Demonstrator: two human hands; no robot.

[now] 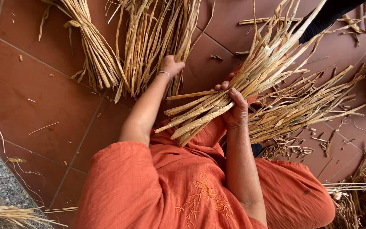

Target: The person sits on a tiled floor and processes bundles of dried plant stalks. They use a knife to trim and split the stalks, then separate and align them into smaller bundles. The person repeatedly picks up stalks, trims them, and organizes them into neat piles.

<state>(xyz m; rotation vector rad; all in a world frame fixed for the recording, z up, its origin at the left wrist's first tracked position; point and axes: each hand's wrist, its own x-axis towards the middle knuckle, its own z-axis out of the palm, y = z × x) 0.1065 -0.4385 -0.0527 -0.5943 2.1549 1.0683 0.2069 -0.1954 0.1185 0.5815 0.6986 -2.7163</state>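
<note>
Seen from above, a person in an orange garment (166, 186) sits on a red tiled floor (43, 97). The right hand (237, 111) is clenched around a bundle (234, 87) of dry, pale stalks, gripping it near the cut ends. The stalks look light, stiff and brittle, likely to splinter. Farther out, the left hand (171, 65) reaches into a standing sheaf (153, 38), fingers closing on its stalks. Loose stalks (301, 110) lie to the right.

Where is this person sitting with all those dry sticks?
Probably a home porch or yard used as a craft spot. The floor is reddish-brown tile, with tied bundles of dried stalks lying on it. The right hand grips a bunch of stalks; the left hand reaches into another pile.
</note>
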